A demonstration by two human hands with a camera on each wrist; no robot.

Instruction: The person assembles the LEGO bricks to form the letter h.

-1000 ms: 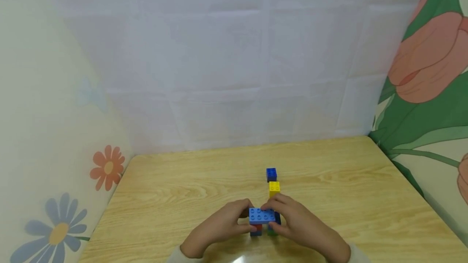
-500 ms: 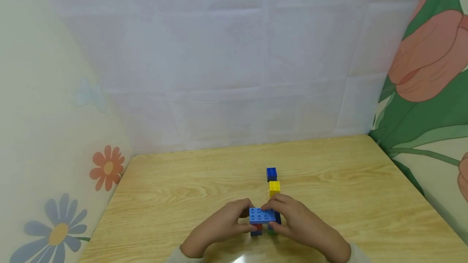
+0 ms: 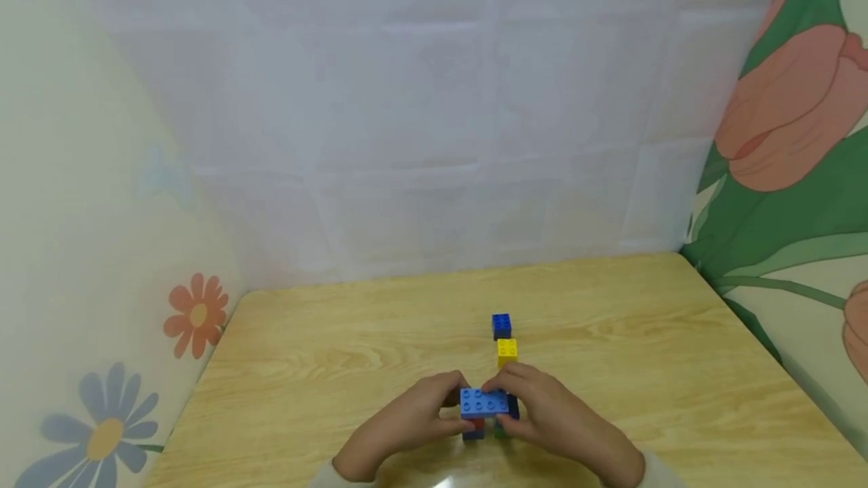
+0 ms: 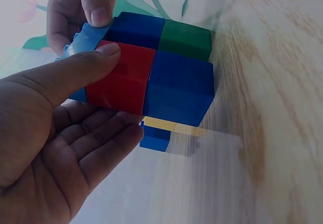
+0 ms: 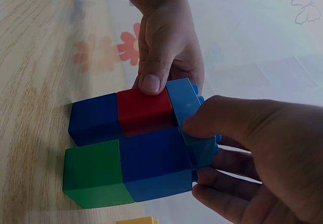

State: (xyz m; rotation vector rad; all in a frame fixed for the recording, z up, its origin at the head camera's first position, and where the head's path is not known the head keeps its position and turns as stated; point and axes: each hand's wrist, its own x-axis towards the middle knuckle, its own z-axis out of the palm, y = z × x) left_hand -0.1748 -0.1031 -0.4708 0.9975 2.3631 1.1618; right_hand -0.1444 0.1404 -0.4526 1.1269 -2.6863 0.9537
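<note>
A long light blue brick [image 3: 484, 402] with studs on top lies across two short stacks standing side by side. The left stack is a red brick [image 4: 126, 75] over a blue brick [image 4: 179, 88]; the right one is a dark blue brick [image 5: 156, 156] over a green brick [image 5: 93, 173]. My left hand [image 3: 422, 411] grips the left stack, thumb on the red brick's near face, fingers behind. With thumb and fingers my right hand [image 3: 552, 414] pinches the right end of the light blue brick. In the right wrist view, a dark blue stud shows beside that brick's end.
Behind the right hand stands a yellow brick [image 3: 507, 352], and beyond it another blue brick [image 3: 502, 326]. The wooden table [image 3: 325, 345] runs back to a white sheet [image 3: 407, 134]. Flower-painted walls flank it on both sides.
</note>
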